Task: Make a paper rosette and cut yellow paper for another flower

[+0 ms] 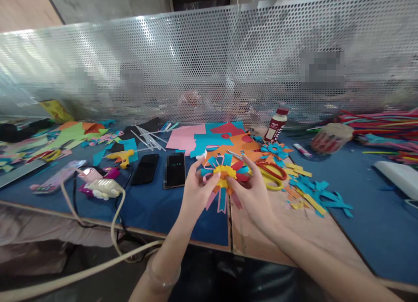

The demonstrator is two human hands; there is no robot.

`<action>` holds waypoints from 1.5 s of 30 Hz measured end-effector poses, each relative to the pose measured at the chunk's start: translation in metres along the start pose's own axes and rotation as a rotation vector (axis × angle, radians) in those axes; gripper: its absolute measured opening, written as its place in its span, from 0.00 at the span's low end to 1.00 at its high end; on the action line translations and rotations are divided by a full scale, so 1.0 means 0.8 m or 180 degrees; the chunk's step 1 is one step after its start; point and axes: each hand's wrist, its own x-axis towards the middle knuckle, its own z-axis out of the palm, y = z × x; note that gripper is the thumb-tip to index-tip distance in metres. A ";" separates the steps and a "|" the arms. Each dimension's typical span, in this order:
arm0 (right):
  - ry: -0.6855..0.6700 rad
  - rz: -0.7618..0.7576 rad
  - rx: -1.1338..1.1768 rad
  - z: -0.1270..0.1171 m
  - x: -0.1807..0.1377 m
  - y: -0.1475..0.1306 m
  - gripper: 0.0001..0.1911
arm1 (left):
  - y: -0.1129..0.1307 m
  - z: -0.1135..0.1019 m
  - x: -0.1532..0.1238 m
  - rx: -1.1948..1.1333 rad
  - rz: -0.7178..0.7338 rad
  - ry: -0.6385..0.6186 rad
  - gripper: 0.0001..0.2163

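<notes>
Between my two hands is a paper flower [225,174] with a yellow scalloped middle, an orange centre and blue, red and pink strips around it. My left hand [199,184] grips its left side, the thumb pressed on the yellow part. From the right, my right hand [254,191] holds it too, thumb near the orange centre. Pink and blue paper tails hang below the flower. Just right of my right hand lie scissors [274,175] with red and yellow handles. The fingers behind the flower are hidden.
Two black phones [145,169] and a yellow glue gun [122,157] lie to the left, near a power strip [106,188] with cords. Coloured paper sheets [186,136] spread behind. A bottle [277,125], a jar [331,137] and blue paper strips [326,195] are on the right.
</notes>
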 end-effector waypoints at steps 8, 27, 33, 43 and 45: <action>0.0162 0.0063 -0.0121 -0.005 0.006 -0.004 0.33 | 0.002 -0.002 -0.001 -0.0029 -0.0409 -0.0465 0.15; -0.0114 0.0289 0.0696 0.003 0.012 0.009 0.42 | -0.011 -0.007 0.004 0.0241 -0.0063 -0.0065 0.18; 0.0025 0.0092 0.0483 -0.004 0.012 0.008 0.33 | -0.012 -0.006 0.005 -0.0012 -0.0240 -0.0041 0.16; -0.0030 0.0078 0.0553 -0.004 0.008 0.007 0.38 | -0.008 -0.007 0.004 -0.0053 -0.0231 -0.0039 0.19; -0.0085 0.0210 0.0648 -0.001 0.006 0.009 0.45 | -0.009 -0.007 0.003 0.0020 -0.0226 -0.0034 0.20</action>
